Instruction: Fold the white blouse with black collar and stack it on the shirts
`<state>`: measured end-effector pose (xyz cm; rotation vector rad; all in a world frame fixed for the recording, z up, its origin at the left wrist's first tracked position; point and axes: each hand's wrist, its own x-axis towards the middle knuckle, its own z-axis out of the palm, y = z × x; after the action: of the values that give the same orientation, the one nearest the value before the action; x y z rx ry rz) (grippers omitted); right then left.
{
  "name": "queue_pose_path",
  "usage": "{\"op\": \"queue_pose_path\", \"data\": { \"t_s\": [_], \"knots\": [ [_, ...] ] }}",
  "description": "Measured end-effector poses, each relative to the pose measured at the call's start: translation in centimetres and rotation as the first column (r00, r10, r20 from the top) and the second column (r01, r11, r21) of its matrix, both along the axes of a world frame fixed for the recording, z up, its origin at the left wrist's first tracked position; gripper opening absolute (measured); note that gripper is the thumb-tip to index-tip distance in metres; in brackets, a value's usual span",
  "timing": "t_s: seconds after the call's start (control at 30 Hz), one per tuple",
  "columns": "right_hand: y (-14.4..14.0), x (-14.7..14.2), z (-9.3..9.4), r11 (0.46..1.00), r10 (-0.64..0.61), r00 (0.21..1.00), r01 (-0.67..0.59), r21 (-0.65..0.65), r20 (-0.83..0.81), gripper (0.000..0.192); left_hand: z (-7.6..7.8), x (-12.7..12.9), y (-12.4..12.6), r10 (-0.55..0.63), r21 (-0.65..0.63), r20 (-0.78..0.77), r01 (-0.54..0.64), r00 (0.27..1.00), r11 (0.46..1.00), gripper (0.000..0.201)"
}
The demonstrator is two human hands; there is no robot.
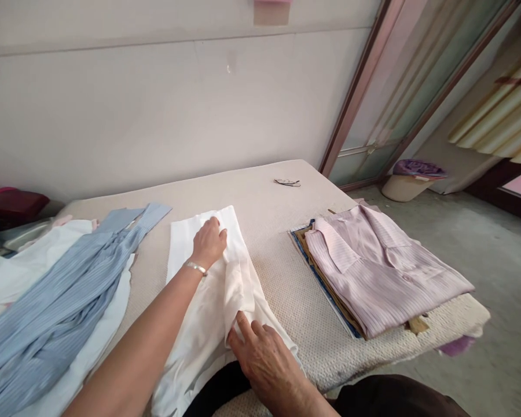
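A white garment (195,324) lies lengthwise on the padded surface in front of me, with a straight folded band at its far end. My left hand (209,240) is closed on the cloth near that band, fingers curled down, a silver bracelet on the wrist. Closer to me, my right hand (267,356) grips a loose folded flap at the garment's right side between thumb and index finger; its other fingers are bent. Part of the thumb is hidden. Wrinkles run through the near part of the garment.
To the right lies a stack of folded clothes with a pink striped shirt (386,260) on top. A blue ribbed garment (78,295) and white clothes spread on the left. Eyeglasses (287,182) rest near the back edge of the bed (260,200). A lined bin (406,186) stands on the floor.
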<state>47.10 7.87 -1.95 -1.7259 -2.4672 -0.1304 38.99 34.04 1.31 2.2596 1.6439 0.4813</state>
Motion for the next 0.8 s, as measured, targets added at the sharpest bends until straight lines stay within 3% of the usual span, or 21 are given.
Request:
{"op": "queue_pose_path", "data": {
  "t_s": [0.13, 0.23, 0.4, 0.57, 0.67, 0.73, 0.8],
  "knots": [
    [0.1, -0.1, 0.4, 1.000, 0.008, 0.999, -0.007, -0.018, 0.046, 0.041, 1.5, -1.0, -8.3, -0.343, -0.205, -0.038, 0.329, 0.938, 0.922, 0.040],
    [-0.1, -0.3, 0.4, 1.000, 0.014, 0.998, -0.013, -0.022, 0.055, 0.043, 0.7, -2.2, -12.8, -0.378, -0.205, -0.217, 0.336, 0.900, 0.919, 0.029],
    [-0.7, -0.1, 0.7, 1.000, 0.009, 1.000, -0.009, -0.023, 0.018, 0.058, 0.1, -6.2, -13.8, -0.162, -0.130, -0.354, 0.124, 0.921, 0.984, 0.029],
    [-0.5, 2.3, 2.3, 0.978, -0.007, 0.956, -0.055, -0.203, -0.294, 0.047, 1.6, -10.7, -15.7, 0.014, -0.084, -0.510, -0.066, 0.860, 0.994, 0.020],
    [0.3, 4.5, 3.6, 0.963, -0.106, 0.874, -0.029, -0.270, -0.473, 0.030, 2.3, -11.1, -17.3, -0.023, 0.028, -0.442, 0.039, 0.897, 0.999, 0.025],
    [0.8, 5.9, 4.2, 0.964, -0.192, 0.821, 0.055, -0.260, -0.538, 0.024, 2.2, -10.6, -17.8, -0.176, 0.106, -0.340, 0.223, 0.924, 0.969, 0.035],
    [1.1, 7.1, 4.2, 0.965, -0.239, 0.774, 0.121, -0.233, -0.586, 0.024, 1.3, -10.0, -17.8, -0.333, 0.140, -0.313, 0.390, 0.890, 0.910, 0.044]
  ]
}}
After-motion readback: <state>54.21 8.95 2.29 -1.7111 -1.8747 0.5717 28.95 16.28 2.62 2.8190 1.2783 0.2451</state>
